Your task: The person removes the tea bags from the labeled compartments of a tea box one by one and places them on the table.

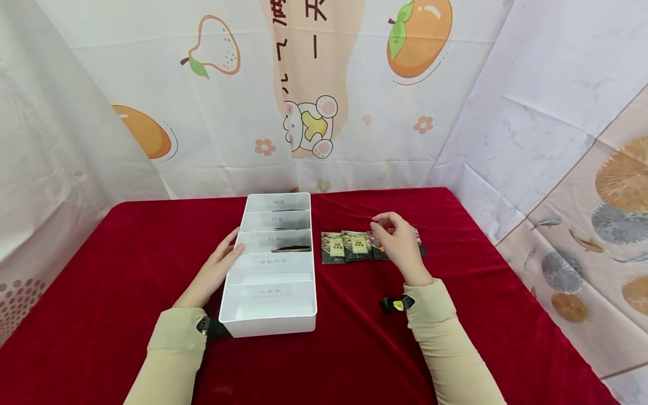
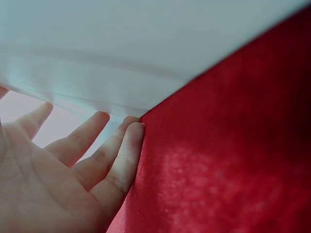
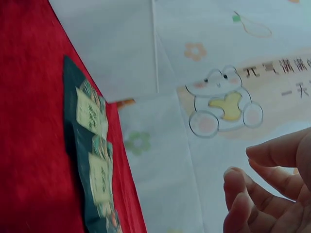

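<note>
A long white box [image 1: 268, 326] with several labelled compartments stands on the table. My left hand [image 1: 216, 267] rests against its left side, and in the left wrist view straight, spread fingers touch the box wall [image 2: 97, 63]. Edges of dark packets [image 1: 291, 248] show in the three far compartments. To the right of the box, dark seasoning-like packets with pale labels [image 1: 333, 247] lie overlapping in a row. My right hand [image 1: 402, 247] hovers over the row's right end with loosely bent fingers, nothing between them, and partly hides the packets there. The right wrist view shows two packets [image 3: 99, 179] apart from the fingers.
A dark red cloth [image 1: 349, 349] covers the table. Behind it hangs a white curtain [image 1: 223, 124] printed with fruit and a bear-like figure. Another patterned sheet [image 1: 572, 236] hangs along the right side. Black straps [image 1: 392, 305] are on both wrists.
</note>
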Demonstrator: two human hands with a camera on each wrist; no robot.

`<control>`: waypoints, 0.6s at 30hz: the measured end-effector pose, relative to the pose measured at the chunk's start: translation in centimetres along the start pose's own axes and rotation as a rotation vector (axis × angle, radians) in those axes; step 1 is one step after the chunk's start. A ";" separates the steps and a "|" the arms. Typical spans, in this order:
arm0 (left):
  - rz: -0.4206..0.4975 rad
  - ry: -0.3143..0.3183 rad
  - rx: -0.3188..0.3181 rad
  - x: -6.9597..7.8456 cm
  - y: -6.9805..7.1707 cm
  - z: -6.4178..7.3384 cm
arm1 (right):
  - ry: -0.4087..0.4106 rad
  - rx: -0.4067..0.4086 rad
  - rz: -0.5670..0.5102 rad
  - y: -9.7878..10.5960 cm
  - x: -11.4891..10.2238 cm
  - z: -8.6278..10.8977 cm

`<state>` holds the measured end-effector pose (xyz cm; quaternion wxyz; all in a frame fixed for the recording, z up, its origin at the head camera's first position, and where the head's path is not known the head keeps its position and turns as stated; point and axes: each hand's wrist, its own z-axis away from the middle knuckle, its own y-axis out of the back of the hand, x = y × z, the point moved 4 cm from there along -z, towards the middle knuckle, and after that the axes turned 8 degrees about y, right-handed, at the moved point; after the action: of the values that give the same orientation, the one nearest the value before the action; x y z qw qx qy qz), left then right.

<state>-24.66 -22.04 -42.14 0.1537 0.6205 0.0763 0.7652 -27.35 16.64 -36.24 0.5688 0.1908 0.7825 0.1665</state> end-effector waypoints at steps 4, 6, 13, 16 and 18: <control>-0.004 -0.002 0.004 0.0 0.1 0.0 | 0.022 -0.032 -0.027 -1.0 -0.9 0.3; -0.006 0.000 0.008 0.0 0.1 0.1 | 0.032 -0.050 -0.036 -1.4 -1.3 0.5; -0.022 0.011 0.008 0.0 0.0 0.2 | 0.049 -0.104 -0.067 -2.6 -2.7 0.8; -0.033 0.015 0.010 0.0 -0.1 0.2 | 0.072 -0.126 -0.059 -3.2 -3.5 0.7; -0.033 0.015 0.009 0.0 -0.1 0.2 | 0.087 -0.151 -0.061 -3.7 -4.1 0.6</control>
<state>-24.43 -21.97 -42.08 0.1629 0.6142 0.0910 0.7668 -25.99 11.41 -34.77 0.5518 0.1164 0.7972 0.2157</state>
